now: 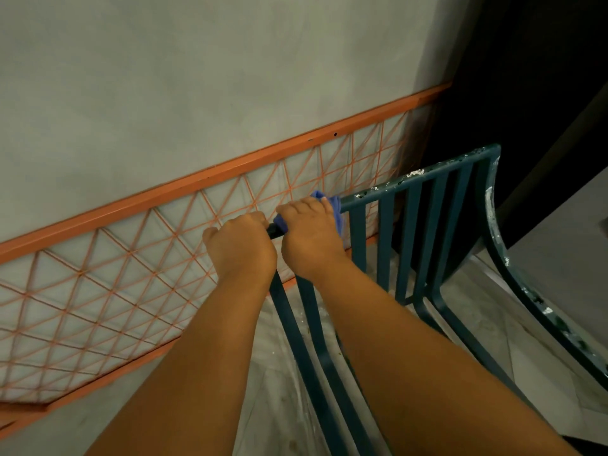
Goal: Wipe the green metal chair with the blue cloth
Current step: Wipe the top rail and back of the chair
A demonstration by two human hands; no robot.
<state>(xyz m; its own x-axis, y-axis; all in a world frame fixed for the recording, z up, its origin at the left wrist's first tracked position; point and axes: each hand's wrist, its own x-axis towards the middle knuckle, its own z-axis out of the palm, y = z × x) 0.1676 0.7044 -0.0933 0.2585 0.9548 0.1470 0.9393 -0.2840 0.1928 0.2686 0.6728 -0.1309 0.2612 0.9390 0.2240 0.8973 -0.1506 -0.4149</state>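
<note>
The green metal chair fills the frame from 3 to 6 o'clock, its slatted back facing the camera and its top rail running from the centre up toward 2 o'clock. The rail and the side frame at 4 o'clock carry white flecks and chipped patches. The blue cloth sits at the centre of the view, bunched around the left end of the top rail.

The right hand is clenched over the cloth, grasping it against the rail, with blue folds showing above and beside the knuckles. The left hand lies just beside it toward 9 o'clock, its grip curled round the corner of the chair back and steadying it.

Behind the chair, an orange wire panel leans against a pale wall.

The step in hand looks like wiping the top rail. To do it well, keep the cloth wrapped fully round the bar so the underside is cleaned too, and draw it along toward 2 o'clock in one firm pass while the left hand braces the frame. The crusted flecks will likely need extra rubbing. The slats and side frame appear still to be done.
</note>
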